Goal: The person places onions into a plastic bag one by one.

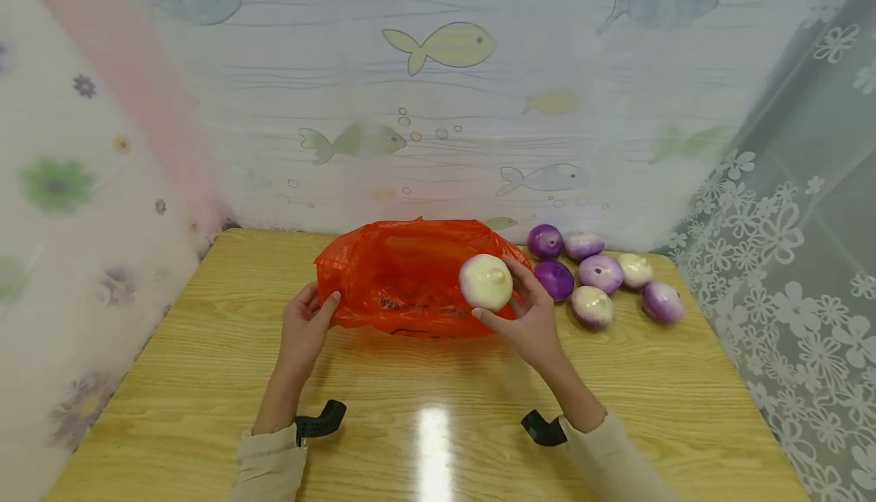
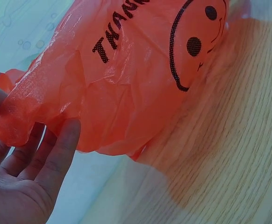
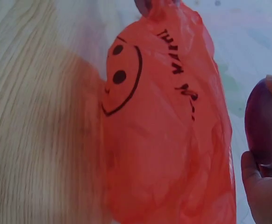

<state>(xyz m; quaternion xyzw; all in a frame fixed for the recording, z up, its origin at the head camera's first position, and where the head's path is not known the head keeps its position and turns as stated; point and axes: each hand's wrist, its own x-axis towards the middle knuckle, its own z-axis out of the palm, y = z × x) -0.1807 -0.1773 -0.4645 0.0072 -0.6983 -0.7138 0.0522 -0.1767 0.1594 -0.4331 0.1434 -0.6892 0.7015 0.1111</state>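
A red plastic bag (image 1: 417, 289) with black printing lies on the table, its mouth held wide. My left hand (image 1: 306, 321) pinches the bag's left edge between thumb and fingers; the left wrist view shows the printed red film (image 2: 122, 88) hanging from that grip. At the right side of the mouth, my right hand (image 1: 527, 319) holds a pale onion (image 1: 486, 283) with a purple flank. Purple skin shows on the same onion (image 3: 263, 123) in the right wrist view. Whether the right fingers also touch the bag is unclear. The bag's inside is mostly hidden.
Several onions sit right of the bag, among them a dark purple onion (image 1: 545, 243), a pale onion (image 1: 591, 307) and, farthest right, a purple onion (image 1: 662, 303). A printed fish curtain (image 1: 438, 106) hangs behind the wooden table (image 1: 205, 365).
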